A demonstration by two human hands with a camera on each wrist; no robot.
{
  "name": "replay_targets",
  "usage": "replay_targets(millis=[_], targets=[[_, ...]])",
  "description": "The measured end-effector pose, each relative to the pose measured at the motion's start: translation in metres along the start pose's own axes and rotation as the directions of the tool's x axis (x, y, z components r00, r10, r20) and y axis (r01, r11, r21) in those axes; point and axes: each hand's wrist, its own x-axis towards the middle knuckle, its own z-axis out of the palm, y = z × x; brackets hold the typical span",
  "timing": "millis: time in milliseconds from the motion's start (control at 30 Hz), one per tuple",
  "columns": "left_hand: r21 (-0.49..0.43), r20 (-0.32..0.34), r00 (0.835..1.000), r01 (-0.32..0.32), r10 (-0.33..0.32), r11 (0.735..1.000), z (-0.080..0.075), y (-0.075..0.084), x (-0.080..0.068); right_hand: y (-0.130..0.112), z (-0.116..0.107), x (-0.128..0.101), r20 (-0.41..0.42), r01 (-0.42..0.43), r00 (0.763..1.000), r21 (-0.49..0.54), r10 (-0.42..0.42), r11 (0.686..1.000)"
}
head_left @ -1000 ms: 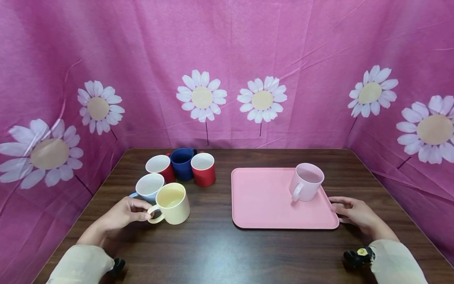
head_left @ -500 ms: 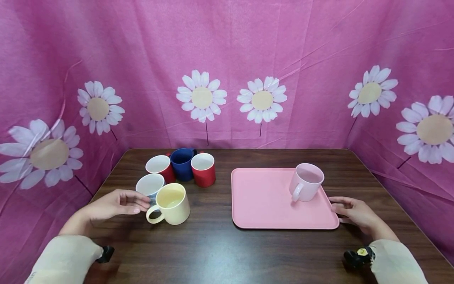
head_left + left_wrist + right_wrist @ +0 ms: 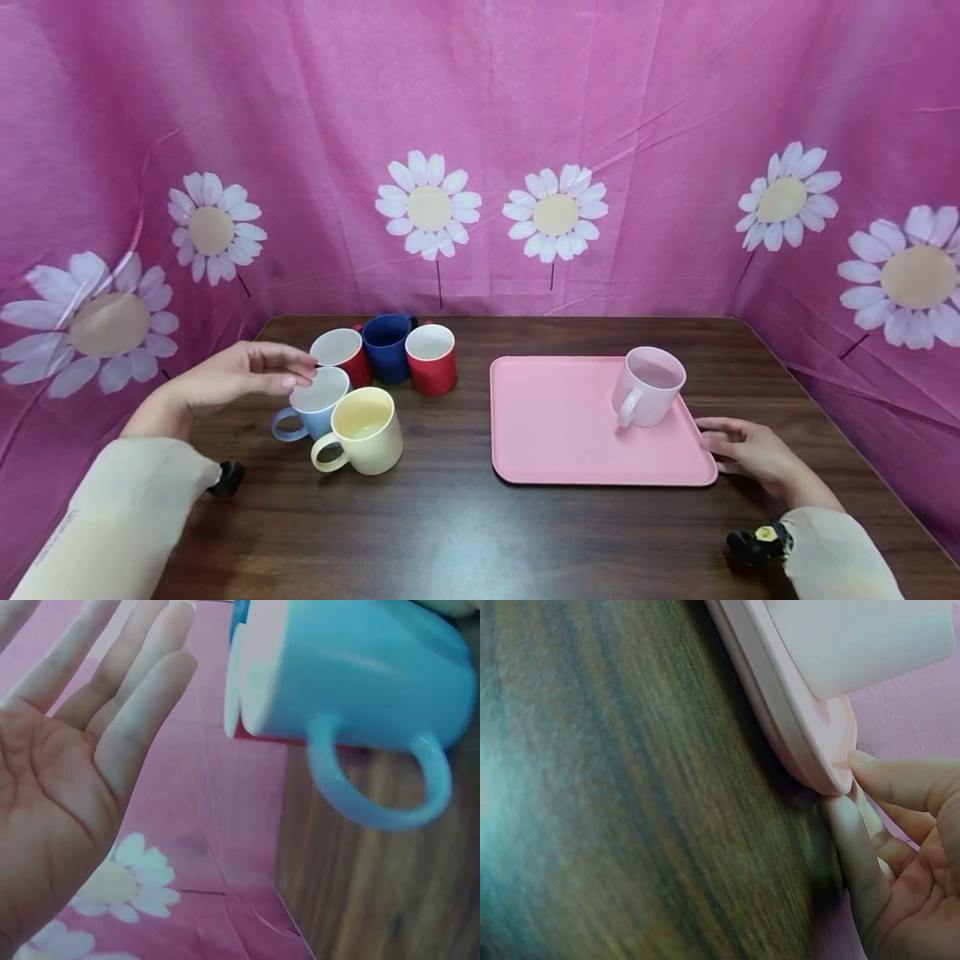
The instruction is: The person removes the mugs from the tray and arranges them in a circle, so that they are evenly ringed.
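Observation:
My left hand [image 3: 232,375] hangs in the air above and left of the light blue mug [image 3: 322,396], holding nothing. In the left wrist view its fingers [image 3: 146,720] are extended, apart from that mug's rim. A pale yellow mug [image 3: 375,442] stands in front of the blue one, handle toward the left. My right hand [image 3: 761,454] pinches the right edge of the pink tray [image 3: 555,450]. The right wrist view has its thumb and a finger at the tray's corner. On the tray's right part stands a light pink mug [image 3: 648,392].
Behind the light blue mug are a red mug with white inside [image 3: 352,358], a dark blue mug [image 3: 387,354] and another red mug [image 3: 432,362]. They stand close together on the dark wooden table [image 3: 450,533]. A pink flowered cloth [image 3: 487,83] hangs behind and at both sides.
My left hand has let go of the yellow mug's handle, then moved away and up toward the light blue mug's rim. My right hand and the tray have stayed in place.

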Motion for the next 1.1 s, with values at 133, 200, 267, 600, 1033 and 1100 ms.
replay_targets(millis=[133,200,267,600,1033,1100], targets=[[-0.018,-0.057,0.998,0.04,-0.04,0.999,-0.003,0.009,0.016,0.0,0.0,0.0,0.004,0.004,1.0,0.005,-0.004,1.0],[-0.035,-0.07,0.996,0.049,-0.052,0.998,-0.004,0.013,0.024,0.0,0.0,0.0,0.002,0.005,1.0,0.008,-0.006,1.0],[-0.036,-0.081,0.995,0.058,-0.061,0.998,-0.005,0.017,0.032,0.0,0.0,0.0,0.0,0.006,1.0,0.008,-0.006,1.0],[0.005,-0.112,0.991,0.075,-0.074,0.997,0.001,0.037,0.076,0.0,0.001,-0.001,0.002,0.017,1.0,0.01,-0.017,1.0],[-0.035,-0.096,0.995,0.035,-0.039,0.999,0.033,0.075,0.14,0.002,0.0,0.0,0.0,0.019,1.0,0.028,-0.019,0.999],[-0.049,-0.097,0.995,0.022,-0.027,0.999,0.042,0.079,0.15,0.002,-0.001,0.0,-0.002,0.02,1.0,0.029,-0.02,0.999]])
